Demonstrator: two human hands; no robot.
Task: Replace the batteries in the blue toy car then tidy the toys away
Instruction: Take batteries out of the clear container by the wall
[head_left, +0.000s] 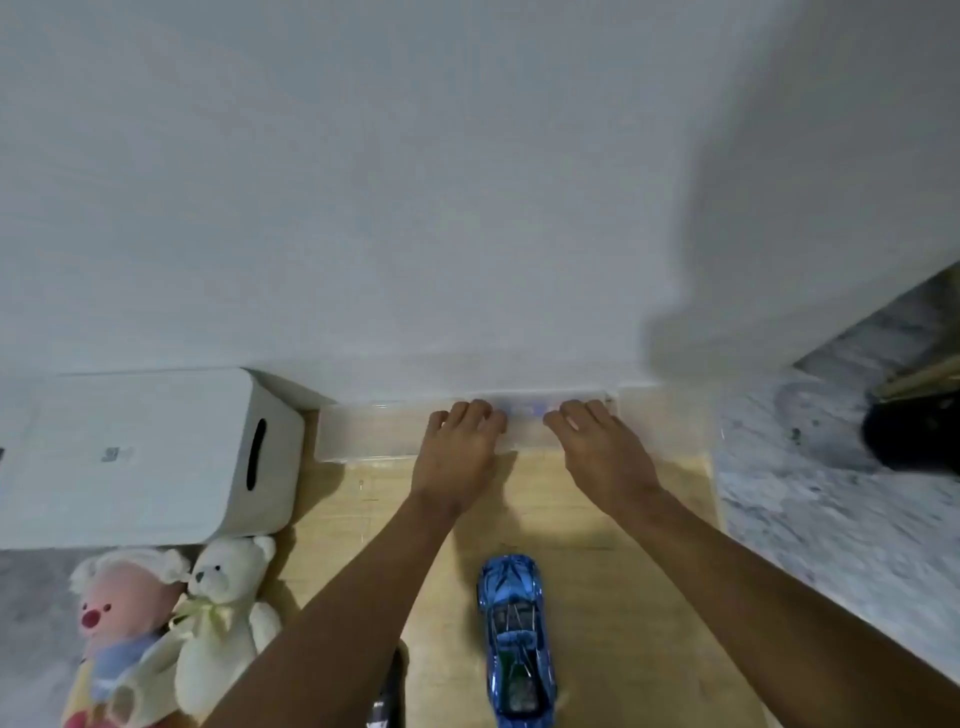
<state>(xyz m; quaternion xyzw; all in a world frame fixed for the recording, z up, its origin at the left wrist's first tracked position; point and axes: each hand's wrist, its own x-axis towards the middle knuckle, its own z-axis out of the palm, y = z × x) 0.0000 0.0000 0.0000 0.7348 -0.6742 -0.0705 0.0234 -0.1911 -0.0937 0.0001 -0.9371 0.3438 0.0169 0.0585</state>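
Observation:
The blue toy car stands on its wheels on the wooden mat, near the bottom edge between my forearms. Farther off, a clear plastic box lies against the wall. My left hand and my right hand both rest on top of that box, fingers bent over its far edge. Something blue shows blurred through the box between my hands. A white teddy bear and a pink plush doll lie at the lower left.
A white storage bin with a slot handle lies on its side at the left, against the wall. A dark object pokes out under my left forearm. Marble floor lies right of the mat, with a black thing at the far right.

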